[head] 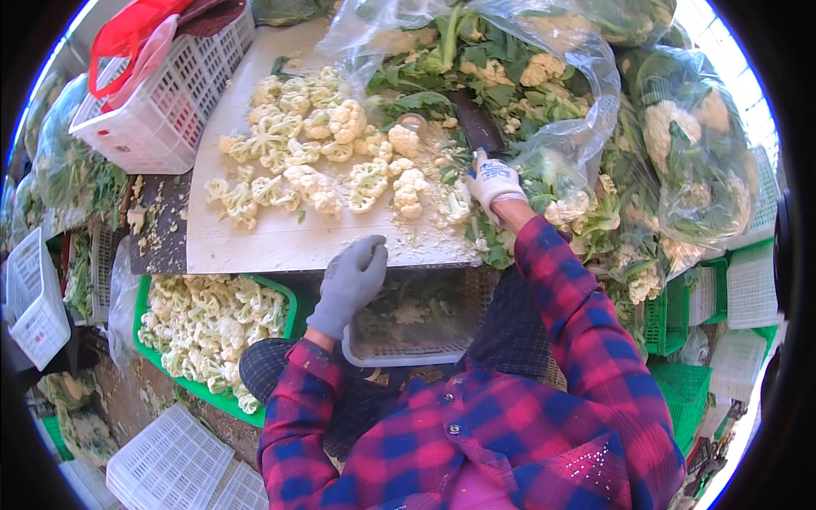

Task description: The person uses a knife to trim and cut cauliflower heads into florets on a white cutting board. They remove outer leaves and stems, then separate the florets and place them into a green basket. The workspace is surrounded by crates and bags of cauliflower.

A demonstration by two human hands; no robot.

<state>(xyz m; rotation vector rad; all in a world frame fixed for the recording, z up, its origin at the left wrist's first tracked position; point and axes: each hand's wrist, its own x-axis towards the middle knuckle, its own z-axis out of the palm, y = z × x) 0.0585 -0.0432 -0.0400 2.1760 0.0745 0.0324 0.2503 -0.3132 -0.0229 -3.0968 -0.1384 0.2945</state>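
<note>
My right hand [495, 181], in a white work glove, grips a wide dark-bladed knife [477, 120] whose blade points away over cauliflower leaves [417, 102]. Near the front edge of the white cutting board [255, 245] is my left hand [354, 280], in a grey glove, fingers curled together; nothing shows in it, though its palm is hidden. Cut cauliflower florets [312, 186] are spread over the board beyond it. More florets [210, 331] fill a green crate [293, 306] below and left. A plastic bag [590, 70] with leafy cauliflower lies open at the board's right.
A white crate [143, 137] with a red bag [131, 38] stands at the upper left. Between my knees is a basket [408, 360] of leaves. Bagged cauliflowers [695, 146] are piled at the right, above green crates [679, 395]. Stacked white crates [172, 452] stand lower left.
</note>
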